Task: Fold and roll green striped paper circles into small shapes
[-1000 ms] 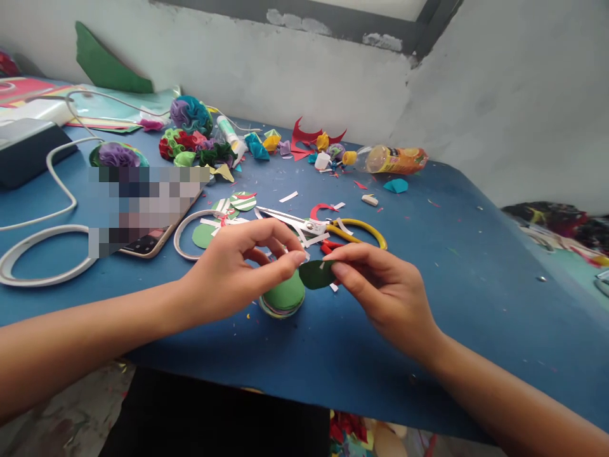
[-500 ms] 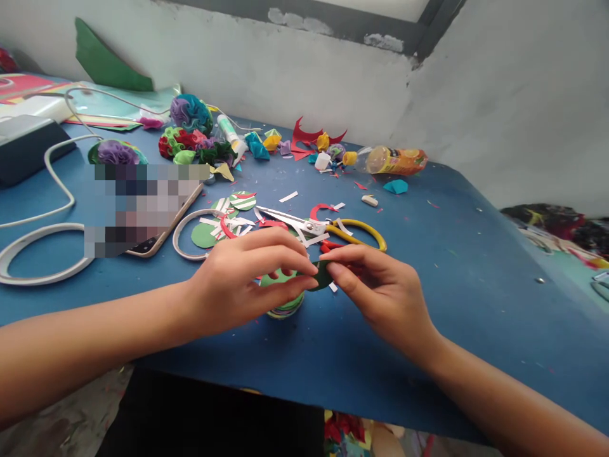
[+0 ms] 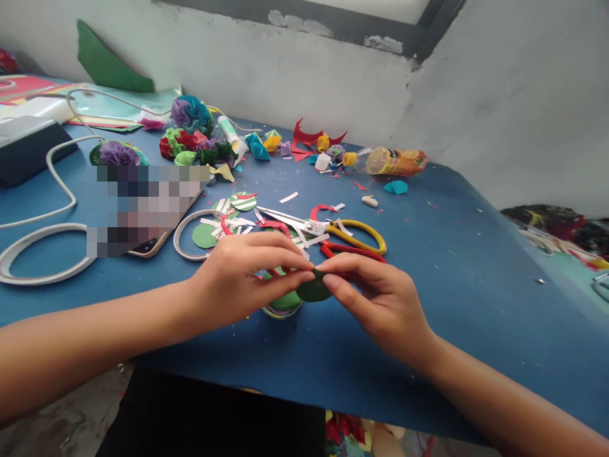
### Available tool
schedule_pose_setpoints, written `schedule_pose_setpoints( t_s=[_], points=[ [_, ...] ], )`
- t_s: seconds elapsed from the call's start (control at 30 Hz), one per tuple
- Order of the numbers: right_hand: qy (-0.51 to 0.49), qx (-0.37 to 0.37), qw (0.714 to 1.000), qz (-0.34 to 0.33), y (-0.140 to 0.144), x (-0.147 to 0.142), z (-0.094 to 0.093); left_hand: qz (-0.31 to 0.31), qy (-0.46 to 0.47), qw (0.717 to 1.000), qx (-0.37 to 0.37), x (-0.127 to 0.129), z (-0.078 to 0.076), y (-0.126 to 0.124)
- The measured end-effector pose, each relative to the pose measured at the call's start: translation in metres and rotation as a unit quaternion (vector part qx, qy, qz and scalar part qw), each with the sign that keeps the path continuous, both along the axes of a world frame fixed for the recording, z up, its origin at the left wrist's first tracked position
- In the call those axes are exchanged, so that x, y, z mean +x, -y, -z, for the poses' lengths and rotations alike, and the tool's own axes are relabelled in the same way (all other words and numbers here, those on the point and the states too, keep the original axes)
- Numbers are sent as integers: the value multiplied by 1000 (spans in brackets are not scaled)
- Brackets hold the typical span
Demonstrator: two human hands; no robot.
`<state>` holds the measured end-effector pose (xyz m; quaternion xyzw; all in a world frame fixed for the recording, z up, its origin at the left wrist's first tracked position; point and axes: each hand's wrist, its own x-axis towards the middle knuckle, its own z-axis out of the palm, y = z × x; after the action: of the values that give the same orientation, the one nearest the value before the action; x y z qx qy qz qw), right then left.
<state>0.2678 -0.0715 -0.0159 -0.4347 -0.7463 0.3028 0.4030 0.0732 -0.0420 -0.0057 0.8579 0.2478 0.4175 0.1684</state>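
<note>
Between the fingertips of both hands is a dark green paper circle (image 3: 314,289). My left hand (image 3: 257,270) pinches its upper left edge, and my right hand (image 3: 371,289) pinches the upper right edge. Below my left fingers stands a round stack of paper discs (image 3: 284,304), green on top and partly hidden. Scissors (image 3: 311,226) with one yellow and one red handle lie just beyond my hands, blades apart. Around them are white and red paper strips (image 3: 316,240), and a green disc (image 3: 204,235) and striped green discs (image 3: 243,201) lie to the left.
Left are two white rings (image 3: 47,282) (image 3: 183,249), a blurred phone (image 3: 157,241) and a white cable (image 3: 59,174). Ruffled paper balls (image 3: 190,114), a glue stick (image 3: 228,130), folded scraps (image 3: 257,148) and a lying bottle (image 3: 394,161) line the back near the wall.
The green paper circle has turned and dropped slightly, so more of its face shows below my fingers. Both hands have shifted only a little, and the red scissor handle shows more.
</note>
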Motion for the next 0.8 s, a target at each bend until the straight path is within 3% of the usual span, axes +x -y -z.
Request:
schedule_pose_setpoints(
  t_s=[0.8],
  points=[
    [-7, 22, 998, -61, -7, 2, 4, 6, -40, 997, -63, -3, 3, 2]
  ],
)
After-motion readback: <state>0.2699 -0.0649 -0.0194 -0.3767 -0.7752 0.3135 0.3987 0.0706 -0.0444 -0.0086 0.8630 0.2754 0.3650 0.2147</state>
